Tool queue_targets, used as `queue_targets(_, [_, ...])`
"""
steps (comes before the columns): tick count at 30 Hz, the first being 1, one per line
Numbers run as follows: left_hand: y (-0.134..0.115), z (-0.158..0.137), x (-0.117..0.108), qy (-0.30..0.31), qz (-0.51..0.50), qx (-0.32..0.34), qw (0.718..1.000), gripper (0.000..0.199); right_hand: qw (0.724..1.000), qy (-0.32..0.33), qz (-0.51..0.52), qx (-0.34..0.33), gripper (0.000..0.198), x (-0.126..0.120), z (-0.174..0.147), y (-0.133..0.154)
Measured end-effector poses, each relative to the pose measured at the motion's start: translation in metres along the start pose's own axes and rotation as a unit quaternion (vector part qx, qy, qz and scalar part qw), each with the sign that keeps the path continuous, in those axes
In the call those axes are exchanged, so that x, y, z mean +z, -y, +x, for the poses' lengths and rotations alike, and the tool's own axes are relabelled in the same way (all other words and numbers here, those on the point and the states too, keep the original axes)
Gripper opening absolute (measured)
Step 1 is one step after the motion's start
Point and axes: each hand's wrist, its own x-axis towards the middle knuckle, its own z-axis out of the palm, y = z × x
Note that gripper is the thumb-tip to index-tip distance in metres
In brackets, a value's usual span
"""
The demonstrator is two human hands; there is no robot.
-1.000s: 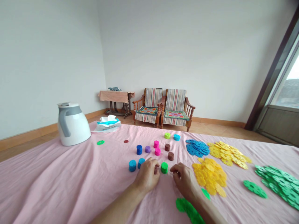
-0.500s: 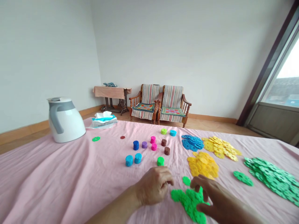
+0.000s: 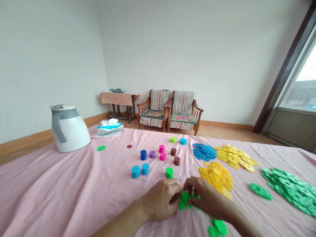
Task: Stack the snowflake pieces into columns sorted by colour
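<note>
In the head view, a small heap of bright green notched plastic snowflake discs (image 3: 185, 199) lies on the pink cloth between my hands. My left hand (image 3: 161, 200) rests at the heap's left side, fingers curled inward; its fingertips are partly hidden. From the right, my right hand (image 3: 203, 195) reaches over the heap, its bent fingers and thumb closed around some green discs. A few more green discs (image 3: 218, 227) lie below my right wrist. Just beyond my left hand stands a short green stack of discs (image 3: 169, 172).
Small stacks in blue (image 3: 143, 155), pink (image 3: 162, 156) and brown (image 3: 176, 161) stand ahead. Piles of yellow (image 3: 217, 176), blue (image 3: 204, 151) and darker green discs (image 3: 291, 189) spread rightward. A white jug (image 3: 71, 131) and tissue pack (image 3: 110, 127) are at left.
My right hand has moved left, toward my left hand, and green discs are now gathered between them. The green heap has split, with a few discs left nearer me.
</note>
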Motion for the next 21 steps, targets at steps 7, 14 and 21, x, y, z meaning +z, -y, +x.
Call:
queue_targets(7, [-0.011,0.001,-0.005,-0.078,0.005,-0.040,0.996,0.011,0.987,-0.155,0.042,-0.017,0.018,0.002,0.020,-0.039])
queue_targets(14, [-0.037,0.014,0.027,0.013,0.047,0.196,0.979,0.025,0.935,-0.336,0.082,0.082,0.037,-0.013,0.020,-0.081])
queue_targets(21, [-0.043,0.046,0.068,0.038,0.182,0.247,0.951,0.019,0.917,-0.382,0.074,0.093,0.037,-0.016,0.017,-0.081])
